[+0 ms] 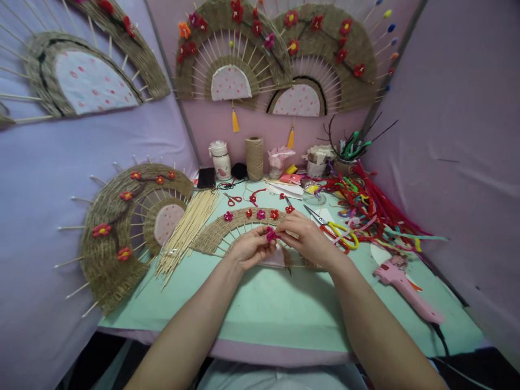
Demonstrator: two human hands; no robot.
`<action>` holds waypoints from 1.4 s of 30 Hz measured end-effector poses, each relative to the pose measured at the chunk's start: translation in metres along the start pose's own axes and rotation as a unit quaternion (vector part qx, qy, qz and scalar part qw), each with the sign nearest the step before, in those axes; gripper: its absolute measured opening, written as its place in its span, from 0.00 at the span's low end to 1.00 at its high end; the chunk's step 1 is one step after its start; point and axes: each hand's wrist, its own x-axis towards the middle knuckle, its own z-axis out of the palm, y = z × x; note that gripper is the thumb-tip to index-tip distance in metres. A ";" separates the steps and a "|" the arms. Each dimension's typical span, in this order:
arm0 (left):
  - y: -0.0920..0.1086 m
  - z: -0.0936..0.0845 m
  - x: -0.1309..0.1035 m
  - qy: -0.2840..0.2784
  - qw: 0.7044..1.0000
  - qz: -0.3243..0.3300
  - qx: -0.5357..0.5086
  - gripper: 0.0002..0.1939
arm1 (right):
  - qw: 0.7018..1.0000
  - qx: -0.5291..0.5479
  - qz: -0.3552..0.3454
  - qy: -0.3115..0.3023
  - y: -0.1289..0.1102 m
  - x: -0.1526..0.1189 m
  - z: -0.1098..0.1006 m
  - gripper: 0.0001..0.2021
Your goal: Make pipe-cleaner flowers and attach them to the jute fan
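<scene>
Between my two hands is a small magenta pipe-cleaner flower (pixel 271 234). My left hand (pixel 252 246) pinches it from the left side. The fingertips of my right hand (pixel 303 235) are closed at the flower's right side, and whatever they grip there is too small to make out. Beneath both hands lies a half-round twine-woven fan (pixel 215 232) with thin stick ribs. Several red and magenta flowers sit along its upper band, and my hands hide part of its middle and right.
Yellow-handled scissors (pixel 341 234), a heap of coloured pipe cleaners (pixel 365 189) and a pink glue gun (pixel 408 290) lie to the right. Bamboo sticks (pixel 190 230) and a finished-looking fan (pixel 109 216) are left. A twine spool (pixel 254 158) and white bottle (pixel 220 161) stand behind.
</scene>
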 end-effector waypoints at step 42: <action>0.006 -0.001 0.002 0.047 0.984 0.143 -0.096 0.09 | 0.985 0.002 0.044 0.169 -0.008 0.006 0.041 0.14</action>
